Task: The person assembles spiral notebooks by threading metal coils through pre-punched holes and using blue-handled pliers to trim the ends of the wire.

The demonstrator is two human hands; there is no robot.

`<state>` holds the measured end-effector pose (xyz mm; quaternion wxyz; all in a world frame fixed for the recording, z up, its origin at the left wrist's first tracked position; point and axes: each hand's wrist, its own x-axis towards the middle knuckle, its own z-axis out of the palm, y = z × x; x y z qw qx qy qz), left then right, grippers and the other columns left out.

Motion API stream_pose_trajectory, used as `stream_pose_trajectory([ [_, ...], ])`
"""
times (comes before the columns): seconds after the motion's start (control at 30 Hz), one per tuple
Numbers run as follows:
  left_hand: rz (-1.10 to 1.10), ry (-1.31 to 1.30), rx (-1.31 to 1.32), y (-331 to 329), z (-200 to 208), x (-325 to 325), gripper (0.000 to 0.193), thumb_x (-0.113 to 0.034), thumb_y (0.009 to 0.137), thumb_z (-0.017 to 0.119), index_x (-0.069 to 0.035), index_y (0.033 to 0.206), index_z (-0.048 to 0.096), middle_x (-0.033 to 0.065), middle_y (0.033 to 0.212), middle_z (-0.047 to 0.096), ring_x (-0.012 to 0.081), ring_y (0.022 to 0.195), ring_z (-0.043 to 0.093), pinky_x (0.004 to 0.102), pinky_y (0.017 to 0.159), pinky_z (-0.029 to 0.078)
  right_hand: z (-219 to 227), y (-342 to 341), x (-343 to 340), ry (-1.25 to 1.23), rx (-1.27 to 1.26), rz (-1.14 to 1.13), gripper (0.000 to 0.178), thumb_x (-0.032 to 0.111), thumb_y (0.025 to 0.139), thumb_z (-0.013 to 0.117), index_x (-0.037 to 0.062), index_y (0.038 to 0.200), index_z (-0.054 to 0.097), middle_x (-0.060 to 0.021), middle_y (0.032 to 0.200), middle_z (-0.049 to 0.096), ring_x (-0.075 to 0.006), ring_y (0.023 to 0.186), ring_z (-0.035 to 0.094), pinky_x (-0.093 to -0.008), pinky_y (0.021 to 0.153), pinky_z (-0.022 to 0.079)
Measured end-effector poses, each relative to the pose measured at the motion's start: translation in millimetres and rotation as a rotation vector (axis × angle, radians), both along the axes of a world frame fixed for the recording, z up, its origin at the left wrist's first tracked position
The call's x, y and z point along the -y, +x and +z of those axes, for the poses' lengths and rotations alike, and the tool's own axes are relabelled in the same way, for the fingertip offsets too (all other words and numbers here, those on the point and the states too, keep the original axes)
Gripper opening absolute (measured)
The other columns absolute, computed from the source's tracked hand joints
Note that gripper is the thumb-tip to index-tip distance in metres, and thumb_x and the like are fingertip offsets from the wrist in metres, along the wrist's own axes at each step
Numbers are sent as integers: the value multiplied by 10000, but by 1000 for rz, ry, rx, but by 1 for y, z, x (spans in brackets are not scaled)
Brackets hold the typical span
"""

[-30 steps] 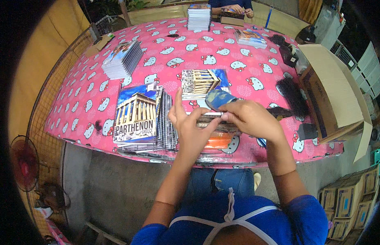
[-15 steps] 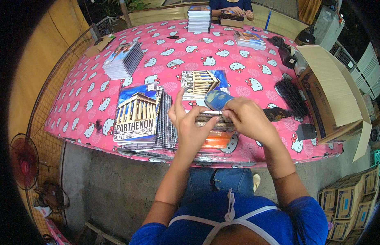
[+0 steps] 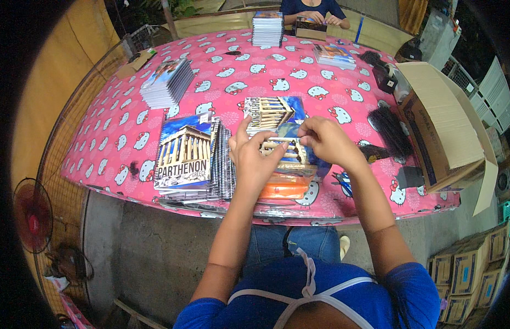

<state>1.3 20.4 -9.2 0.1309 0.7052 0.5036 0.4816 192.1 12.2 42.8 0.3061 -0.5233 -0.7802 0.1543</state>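
Between my hands is a spiral notebook (image 3: 288,153) with a temple picture on its cover, its upper part bent. My left hand (image 3: 255,156) grips it from the left, thumb and forefinger at the cover. The fingers of my right hand (image 3: 327,141) are pinched at its upper right edge; the fingertips partly hide what they grip. Beneath it lies an orange packet (image 3: 285,187), shiny like plastic. Just beyond lies another temple-cover notebook (image 3: 274,109), turned sideways. To the left of my left hand stands a stack of the same notebooks (image 3: 183,153).
More notebook stacks (image 3: 166,85) stand on the pink patterned tablecloth (image 3: 222,88). Black spiral coils (image 3: 392,131) lie at the right beside an open cardboard box (image 3: 447,120). Across the table, a person's hands (image 3: 323,19) are at a small box (image 3: 311,28).
The notebook in my hands has tipped, so its cover now shows where mostly its edge did before. My right hand has shifted slightly away from me.
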Motion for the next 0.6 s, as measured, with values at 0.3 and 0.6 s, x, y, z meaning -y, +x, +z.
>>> stream_pose_trajectory([
  [0.3, -3, -47, -8, -1, 2, -3, 341, -354, 641, 807, -135, 890, 731, 140, 1322, 471, 356, 1148, 416, 486, 970, 328, 7, 0, -3, -80, 33, -4, 157, 20, 759, 680, -19, 906, 641, -127, 758, 651, -192, 712, 624, -341, 660, 485],
  [0.6, -16, 235, -112, -11, 8, 28, 305, -291, 615, 827, -115, 834, 711, 138, 1420, 361, 370, 1301, 281, 522, 1038, 182, 23, 11, 24, -59, 203, 175, 321, 254, 799, 649, 26, 1024, 646, -187, 916, 657, -362, 855, 632, -431, 755, 488],
])
